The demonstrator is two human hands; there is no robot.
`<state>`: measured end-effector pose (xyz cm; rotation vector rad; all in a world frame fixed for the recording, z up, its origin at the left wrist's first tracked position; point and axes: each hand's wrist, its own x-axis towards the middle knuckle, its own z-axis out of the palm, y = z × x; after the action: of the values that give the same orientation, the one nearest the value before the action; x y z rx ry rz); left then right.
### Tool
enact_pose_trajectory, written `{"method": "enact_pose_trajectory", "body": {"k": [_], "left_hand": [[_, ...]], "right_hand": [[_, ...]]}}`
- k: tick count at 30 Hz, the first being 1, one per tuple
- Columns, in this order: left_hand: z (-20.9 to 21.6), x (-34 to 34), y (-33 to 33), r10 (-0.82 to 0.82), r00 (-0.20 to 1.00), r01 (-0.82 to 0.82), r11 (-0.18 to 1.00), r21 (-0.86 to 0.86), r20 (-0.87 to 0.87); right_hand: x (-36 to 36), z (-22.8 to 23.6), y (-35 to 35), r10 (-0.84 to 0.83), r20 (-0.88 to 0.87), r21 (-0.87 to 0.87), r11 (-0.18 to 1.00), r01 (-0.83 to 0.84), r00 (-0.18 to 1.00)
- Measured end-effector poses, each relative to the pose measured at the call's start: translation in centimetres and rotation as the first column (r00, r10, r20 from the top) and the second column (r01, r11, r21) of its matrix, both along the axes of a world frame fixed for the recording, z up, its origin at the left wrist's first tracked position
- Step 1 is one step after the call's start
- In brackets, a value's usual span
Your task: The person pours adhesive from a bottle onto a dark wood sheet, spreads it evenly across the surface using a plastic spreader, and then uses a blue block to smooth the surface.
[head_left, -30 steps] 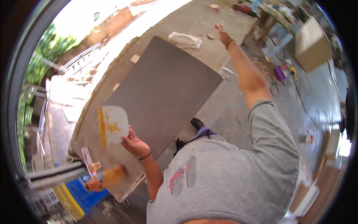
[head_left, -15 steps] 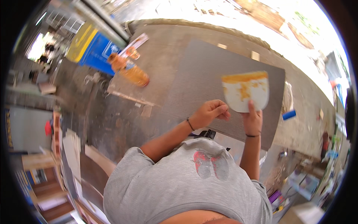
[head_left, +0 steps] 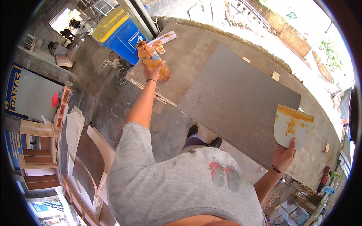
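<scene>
My left hand (head_left: 151, 71) reaches out to the far left and is wrapped round the middle of a plastic bottle (head_left: 164, 74) filled with something amber. The bottle stands tilted in the picture, and its top is covered by crumpled orange-brown stuff. My right hand (head_left: 284, 156) grips the lower, rounded edge of a flat white spreader (head_left: 294, 130), whose straight far edge is smeared with yellow-brown residue. Between my hands a large dark grey sheet (head_left: 233, 98) lies on the worktop, and the spreader is held over its right end.
Beside the bottle lie a small orange cup (head_left: 158, 47) and a pale strip (head_left: 166, 37). The concrete-coloured worktop (head_left: 188, 35) carries small wood blocks (head_left: 275, 76). A blue bin with a yellow lid (head_left: 121, 37) stands behind, left. Boards (head_left: 90, 162) lean at the lower left.
My left hand has gone from beside the spreader to the far left and taken hold of the bottle. My right hand has carried the spreader rightward and nearer me.
</scene>
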<state>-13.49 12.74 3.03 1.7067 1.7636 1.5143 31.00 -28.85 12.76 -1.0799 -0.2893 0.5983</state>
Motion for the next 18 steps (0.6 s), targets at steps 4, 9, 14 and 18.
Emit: {"method": "enact_pose_trajectory", "body": {"k": [4, 9, 14, 18], "left_hand": [[1.3, -1.3, 1.7, -0.121, 0.989, 0.123, 0.992, 0.015, -0.089], [11.3, 1.1, 2.1, -0.364, 0.843, 0.418, 0.907, 0.056, -0.397], [23.9, 9.4, -2.4, -0.687, 0.413, 0.468, 0.723, -0.508, -0.597], [26.9, 14.6, -5.4, -0.726, -0.013, 0.272, 0.659, -0.702, -0.687]], "right_hand": [[0.5, -0.2, -1.7, -0.036, 0.018, -0.055, 0.998, 0.037, 0.999], [1.7, -0.7, -3.6, -0.067, 0.011, -0.035, 0.997, 0.068, 0.998], [2.2, -1.2, -4.6, -0.11, 0.017, -0.01, 0.994, 0.11, 0.994], [2.6, -1.8, -5.5, -0.104, 0.018, 0.042, 0.994, 0.103, 0.994]]}}
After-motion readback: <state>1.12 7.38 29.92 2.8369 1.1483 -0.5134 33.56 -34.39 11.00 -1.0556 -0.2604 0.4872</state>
